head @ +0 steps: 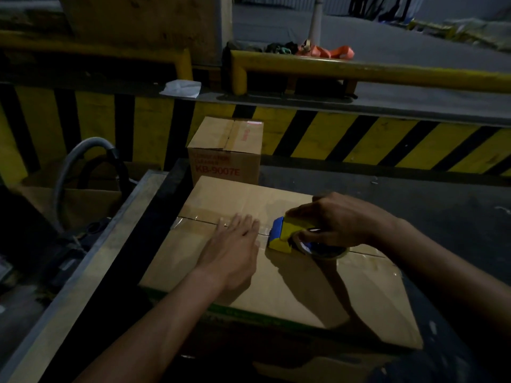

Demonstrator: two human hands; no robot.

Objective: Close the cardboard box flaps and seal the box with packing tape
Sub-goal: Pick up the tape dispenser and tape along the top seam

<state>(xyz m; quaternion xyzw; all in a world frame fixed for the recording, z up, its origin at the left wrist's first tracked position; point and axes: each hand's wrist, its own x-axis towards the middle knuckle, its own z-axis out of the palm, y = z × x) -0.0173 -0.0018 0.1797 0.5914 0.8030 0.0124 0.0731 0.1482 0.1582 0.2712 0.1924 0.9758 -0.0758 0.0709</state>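
Frame centre: flat-fingered left hand (pixel 232 244) pins the cardboard box (pixel 276 294) seam (pixel 199 220); right hand (pixel 343 219) grips the tape dispenser (pixel 284 233), with untaped seam running right.

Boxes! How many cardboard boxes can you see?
3: the big box in front, a smaller box just behind it, and a large box at top left behind the yellow rail. Cardboard in the dark on the left may be a fourth.

Closed cardboard box (pixel 276 272), seam half-taped.
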